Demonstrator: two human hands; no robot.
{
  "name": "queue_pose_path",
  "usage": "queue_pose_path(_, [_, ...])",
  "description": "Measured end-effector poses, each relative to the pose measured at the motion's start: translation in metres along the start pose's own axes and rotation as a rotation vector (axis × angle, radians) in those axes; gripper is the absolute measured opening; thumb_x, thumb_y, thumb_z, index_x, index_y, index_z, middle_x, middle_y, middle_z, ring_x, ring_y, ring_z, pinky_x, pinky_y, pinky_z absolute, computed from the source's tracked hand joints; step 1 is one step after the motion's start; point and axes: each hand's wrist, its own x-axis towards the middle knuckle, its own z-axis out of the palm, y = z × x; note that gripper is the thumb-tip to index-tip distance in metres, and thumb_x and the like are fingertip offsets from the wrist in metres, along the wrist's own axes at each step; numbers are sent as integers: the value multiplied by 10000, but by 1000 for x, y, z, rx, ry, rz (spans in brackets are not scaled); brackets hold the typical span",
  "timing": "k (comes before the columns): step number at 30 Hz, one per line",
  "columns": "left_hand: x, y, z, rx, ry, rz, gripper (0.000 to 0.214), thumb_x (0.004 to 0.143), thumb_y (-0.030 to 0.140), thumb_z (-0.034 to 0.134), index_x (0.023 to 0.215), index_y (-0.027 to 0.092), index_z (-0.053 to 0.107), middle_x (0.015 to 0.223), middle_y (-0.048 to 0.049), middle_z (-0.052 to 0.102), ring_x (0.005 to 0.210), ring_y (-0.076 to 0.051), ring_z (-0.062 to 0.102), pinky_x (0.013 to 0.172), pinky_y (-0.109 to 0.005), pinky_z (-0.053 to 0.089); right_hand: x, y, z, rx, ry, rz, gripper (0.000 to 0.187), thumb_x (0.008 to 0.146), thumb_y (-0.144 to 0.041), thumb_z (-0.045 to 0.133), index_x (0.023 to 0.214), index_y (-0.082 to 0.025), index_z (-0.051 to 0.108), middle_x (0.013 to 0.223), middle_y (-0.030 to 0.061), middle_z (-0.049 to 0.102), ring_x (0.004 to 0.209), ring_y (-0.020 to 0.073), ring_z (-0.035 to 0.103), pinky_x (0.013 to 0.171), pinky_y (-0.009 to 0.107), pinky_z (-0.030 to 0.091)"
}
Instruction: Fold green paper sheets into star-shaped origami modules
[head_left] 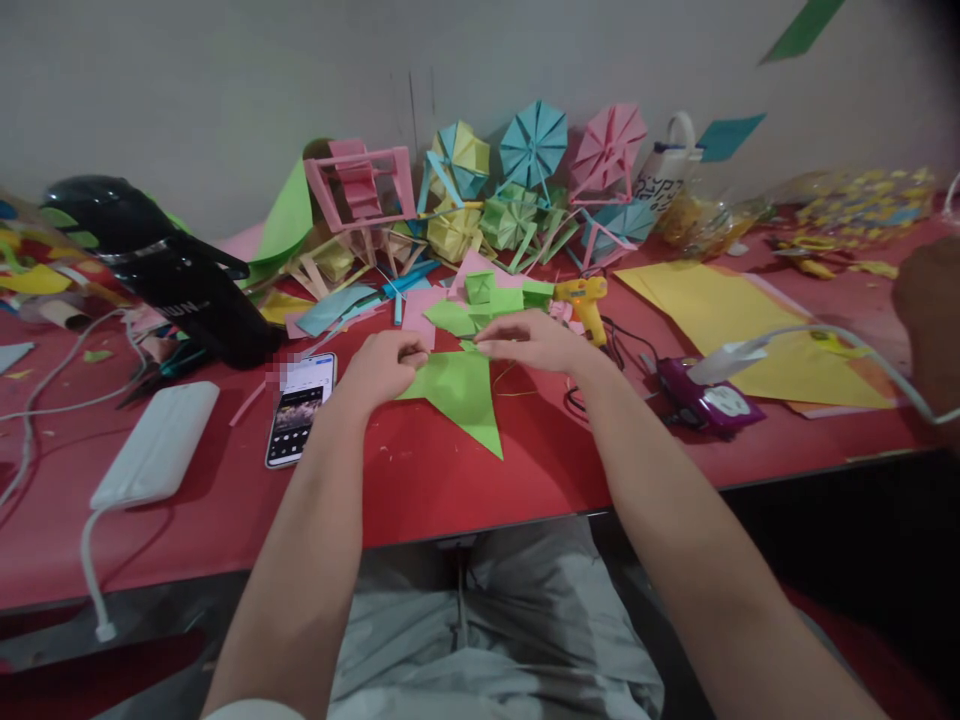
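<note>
A sheet of light green paper [465,392] lies on the red table [420,480], with a pointed corner toward me. My left hand [384,364] is curled and pinches its upper left edge. My right hand [534,342] pinches the upper right part of the same sheet, fingers pressed together. Just beyond my hands lie small green folded pieces [480,288] on pink paper.
A phone [300,408] with a lit screen lies left of my hands, a white power bank [159,444] farther left. A yellow glue gun [585,300], a purple device [705,402] and yellow sheets [750,320] sit right. Paper pinwheels [532,145] crowd the back.
</note>
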Motion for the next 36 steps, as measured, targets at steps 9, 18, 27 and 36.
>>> queue_pose_path(9, [-1, 22, 14, -179, 31, 180, 161, 814, 295, 586, 812, 181, 699, 862, -50, 740, 838, -196, 653, 833, -325, 510, 8, -8, 29, -81, -36, -113, 337, 861, -447, 581, 690, -162, 641, 578, -34, 418, 570, 97, 323, 552, 285, 242])
queue_pose_path(18, [2, 21, 15, -259, 124, 153, 90, 711, 237, 605, 706, 176, 672, 702, -8, 666, 688, -145, 569, 686, -284, 463, 4, -14, 26, -120, 83, -156, 339, 859, -415, 553, 666, -158, 663, 592, -14, 460, 590, 107, 341, 578, 296, 278])
queue_pose_path(27, [1, 12, 4, -220, 174, 81, 37, 692, 217, 604, 670, 188, 611, 658, -2, 611, 668, -147, 550, 682, -298, 456, 1, -9, 10, -124, 338, -144, 276, 816, -440, 627, 756, -193, 733, 681, 22, 605, 618, 142, 435, 599, 316, 330])
queue_pose_path(36, [3, 8, 1, -185, 233, 41, 65, 675, 235, 594, 631, 193, 572, 634, 1, 598, 634, -143, 528, 658, -301, 436, -4, -13, 1, -99, 487, -149, 323, 787, -420, 640, 562, -205, 554, 585, -8, 382, 586, 121, 319, 578, 318, 257])
